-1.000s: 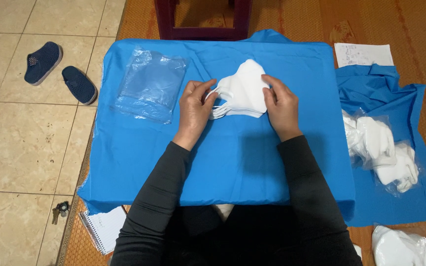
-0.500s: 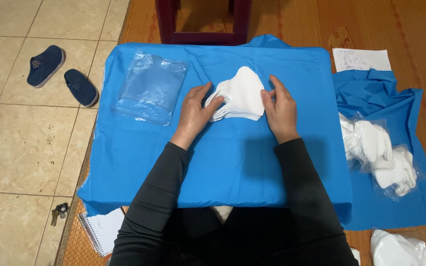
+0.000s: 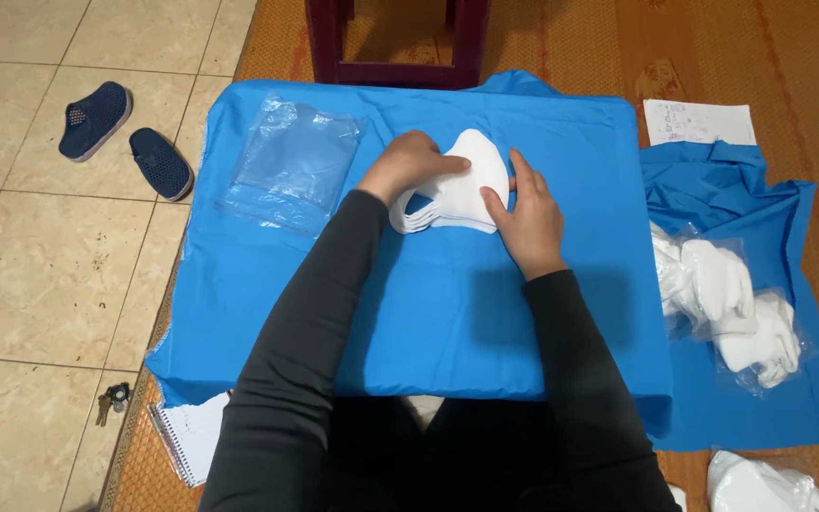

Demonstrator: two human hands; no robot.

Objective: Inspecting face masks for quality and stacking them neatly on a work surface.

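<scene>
Blue cloth [image 3: 447, 313] covers a low desk set on a woven floor mat beside pale tiles. Both dark-sleeved arms reach forward over it. The left hand [image 3: 411, 163] lies palm down with its fingers curled over the top left edge of a stack of white masks [image 3: 466, 190], pinching it. The right hand [image 3: 528, 218] rests flat against the stack's right side, fingers spread along its edge and thumb toward the top, pressing rather than gripping. The stack lies on the cloth near the desk's far middle.

To the left of it on the cloth lies an empty clear plastic bag [image 3: 291, 166]. To the right, on a second, crumpled blue cloth [image 3: 760, 408], clear bags hold more white masks [image 3: 727, 299]. A sheet of paper [image 3: 699, 121] lies beyond them. A dark red stool [image 3: 395, 43] stands past the desk. Blue shoes [image 3: 125, 137], keys [image 3: 111, 398] and a spiral notebook [image 3: 191, 436] lie at the left.
</scene>
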